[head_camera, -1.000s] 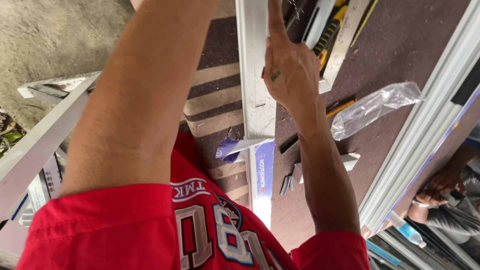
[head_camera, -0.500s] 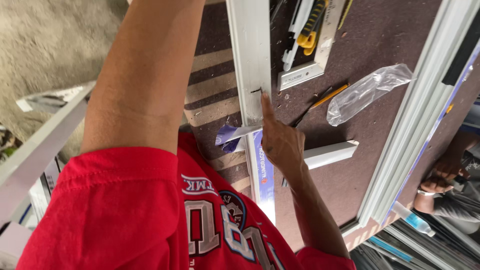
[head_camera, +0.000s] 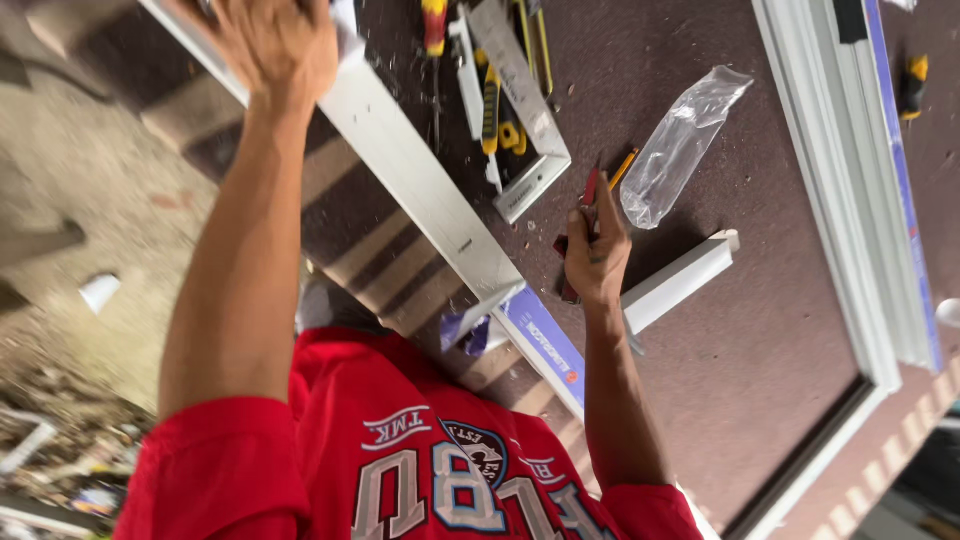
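I see the brown worktop (head_camera: 760, 340) filling most of the view. On it, a long white profile (head_camera: 420, 190) runs diagonally, and I place everything else from that. Well to the right of the profile, a big white frame (head_camera: 850, 200) lies along the worktop's edge. Between the two sits a short white offcut (head_camera: 685, 278), near the profile's lower end, with a clear plastic bag (head_camera: 682, 145) above it.

My left hand (head_camera: 275, 45) rests on the profile's upper end, knuckles towards me. It is blurred, so I cannot tell whether it grips or only presses. My right hand (head_camera: 597, 250), just right of the profile's middle, has its fingers closed around a red-handled tool (head_camera: 590, 192). A yellow pencil (head_camera: 625, 168) lies just beside the fingertips, touching the bag's edge.
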